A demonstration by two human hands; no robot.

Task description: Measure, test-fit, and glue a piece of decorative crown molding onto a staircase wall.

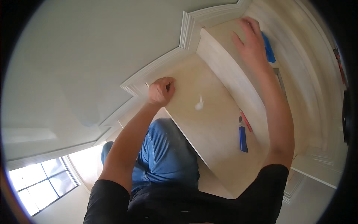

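The left hand (161, 90) is fisted on the lower stair tread (209, 127), seemingly pinching something too small to tell. Above it, the right hand (250, 39) lies spread and empty on the upper step (223, 35), beside a blue cloth (267, 48). A white blob (199, 105) sits unspread on the tread, a blue tool (243, 138) unused, so the work looks early.

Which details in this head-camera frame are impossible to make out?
- Left hand: closed into a fist on the pale stair tread; whether it grips anything is hidden by its own fingers.
- Blue cloth-like object: mostly covered by the right hand; its kind is unclear.
- Small white blob on the tread: too small to identify.
- Blue and red pen-shaped tools: too small to tell their type.
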